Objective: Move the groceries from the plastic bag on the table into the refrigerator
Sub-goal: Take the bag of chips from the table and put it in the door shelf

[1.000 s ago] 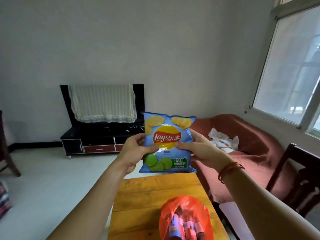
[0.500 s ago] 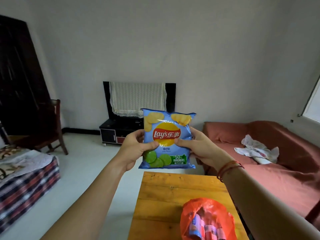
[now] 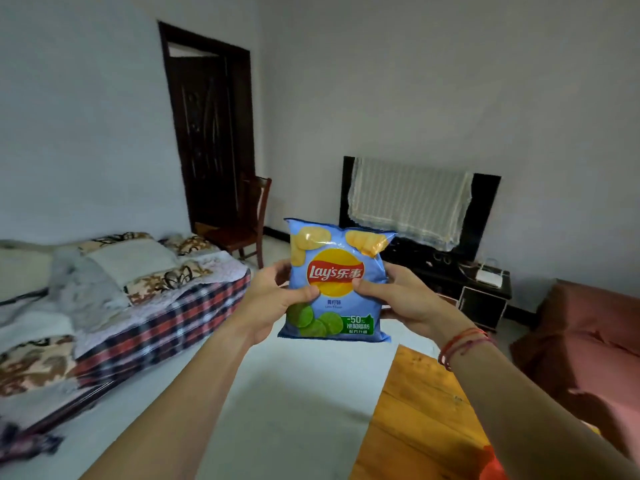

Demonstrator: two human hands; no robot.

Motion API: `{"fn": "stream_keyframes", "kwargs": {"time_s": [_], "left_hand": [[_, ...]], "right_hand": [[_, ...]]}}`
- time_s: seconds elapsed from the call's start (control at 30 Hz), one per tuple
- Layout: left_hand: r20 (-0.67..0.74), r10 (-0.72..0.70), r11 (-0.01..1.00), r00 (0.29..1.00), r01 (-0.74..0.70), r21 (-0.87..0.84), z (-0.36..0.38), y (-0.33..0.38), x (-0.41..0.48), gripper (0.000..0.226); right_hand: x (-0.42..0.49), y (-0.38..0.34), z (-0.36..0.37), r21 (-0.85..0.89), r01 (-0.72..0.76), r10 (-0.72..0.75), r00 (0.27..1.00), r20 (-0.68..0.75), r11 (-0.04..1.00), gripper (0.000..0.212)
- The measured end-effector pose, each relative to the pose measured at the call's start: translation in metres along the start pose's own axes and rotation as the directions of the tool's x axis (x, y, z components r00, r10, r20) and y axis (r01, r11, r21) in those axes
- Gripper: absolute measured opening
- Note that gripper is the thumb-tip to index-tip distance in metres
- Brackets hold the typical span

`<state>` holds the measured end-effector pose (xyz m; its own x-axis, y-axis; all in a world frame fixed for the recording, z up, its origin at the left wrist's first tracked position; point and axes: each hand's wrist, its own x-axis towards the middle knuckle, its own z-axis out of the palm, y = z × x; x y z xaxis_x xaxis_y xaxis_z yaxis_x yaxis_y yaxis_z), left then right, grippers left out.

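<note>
Now, in the head view, both hands are closed on one bag of chips point(image 3: 335, 282), which is held upright in the middle of the frame, above the floor and not touching anything else. The left hand point(image 3: 277, 299) pinches the left edge of it, thumb on the front, and the right hand point(image 3: 401, 299) does the same on the right edge, with a red string bracelet point(image 3: 462, 344) on that wrist. The wooden tabletop point(image 3: 415, 410) is in the lower right of the frame, and only a small orange corner of the plastic bag point(image 3: 493, 471) shows at the bottom edge, so I cannot tell what is inside it. A bed point(image 3: 138, 306) with a checked blanket fills the left side, a dark door point(image 3: 207, 133) and a chair point(image 3: 249, 220) stand in the upper middle, and a covered television point(image 3: 415, 202) is on the right. No refrigerator is visible anywhere.

As I judge, the task is at an early stage: one item is out of the bag and is being carried, nothing is put away yet, and the refrigerator must first be reached and opened.
</note>
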<state>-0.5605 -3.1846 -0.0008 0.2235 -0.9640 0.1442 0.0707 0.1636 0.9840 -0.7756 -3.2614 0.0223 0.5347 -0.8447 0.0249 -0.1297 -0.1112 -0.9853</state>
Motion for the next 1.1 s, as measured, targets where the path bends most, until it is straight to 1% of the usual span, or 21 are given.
{"fn": "stream_keyframes", "kwargs": {"time_s": [0.13, 0.23, 0.33, 0.4, 0.5, 0.63, 0.7, 0.8, 0.87, 0.93, 1.03, 1.1], "left_hand": [[-0.135, -0.007, 1.000, 0.991, 0.008, 0.010, -0.081, 0.008, -0.034, 0.049], [-0.280, 0.007, 0.999, 0.960, 0.002, 0.032, -0.133, 0.016, -0.067, 0.048], [-0.396, 0.022, 0.998, 0.918, 0.003, 0.063, -0.178, 0.025, -0.101, 0.049], [-0.467, 0.043, 0.994, 0.883, 0.009, 0.107, -0.205, 0.032, -0.125, 0.049], [-0.585, 0.079, 0.986, 0.807, 0.024, 0.166, -0.234, 0.044, -0.165, 0.048], [-0.736, 0.120, 0.977, 0.667, 0.050, 0.205, -0.250, 0.056, -0.217, 0.034], [-0.795, 0.143, 0.974, 0.590, 0.057, 0.218, -0.253, 0.059, -0.242, 0.036], [-0.872, 0.182, 0.970, 0.454, 0.061, 0.235, -0.250, 0.064, -0.282, 0.048], [-0.907, 0.210, 0.966, 0.364, 0.065, 0.250, -0.241, 0.067, -0.310, 0.050], [-0.932, 0.235, 0.961, 0.275, 0.079, 0.266, -0.230, 0.072, -0.341, 0.048], [-0.954, 0.263, 0.954, 0.144, 0.106, 0.279, -0.213, 0.080, -0.386, 0.046], [-0.959, 0.275, 0.951, 0.069, 0.129, 0.282, -0.201, 0.086, -0.415, 0.047]], "right_hand": [[0.028, -0.007, 0.082, 0.006, 0.016, -0.017, 0.990, 0.138, 1.000, 0.034], [0.046, -0.017, 0.142, 0.017, 0.031, -0.034, 0.962, 0.272, 0.999, 0.035], [0.059, -0.026, 0.200, 0.047, 0.038, -0.054, 0.911, 0.409, 0.998, 0.031], [0.066, -0.032, 0.238, 0.068, 0.045, -0.073, 0.862, 0.501, 0.997, 0.031], [0.071, -0.039, 0.291, 0.101, 0.042, -0.096, 0.777, 0.622, 0.994, 0.027], [0.070, -0.049, 0.353, 0.142, 0.044, -0.139, 0.607, 0.783, 0.989, 0.025], [0.064, -0.056, 0.379, 0.147, 0.047, -0.149, 0.529, 0.835, 0.988, 0.025], [0.049, -0.066, 0.416, 0.158, 0.080, -0.177, 0.392, 0.903, 0.984, 0.024], [0.032, -0.071, 0.438, 0.193, 0.082, -0.209, 0.289, 0.934, 0.978, 0.024], [0.011, -0.077, 0.459, 0.217, 0.079, -0.229, 0.200, 0.953, 0.973, 0.025], [-0.027, -0.084, 0.488, 0.240, 0.050, -0.242, 0.058, 0.968, 0.970, 0.033], [-0.054, -0.087, 0.506, 0.235, 0.029, -0.235, -0.014, 0.972, 0.972, 0.036]]}}
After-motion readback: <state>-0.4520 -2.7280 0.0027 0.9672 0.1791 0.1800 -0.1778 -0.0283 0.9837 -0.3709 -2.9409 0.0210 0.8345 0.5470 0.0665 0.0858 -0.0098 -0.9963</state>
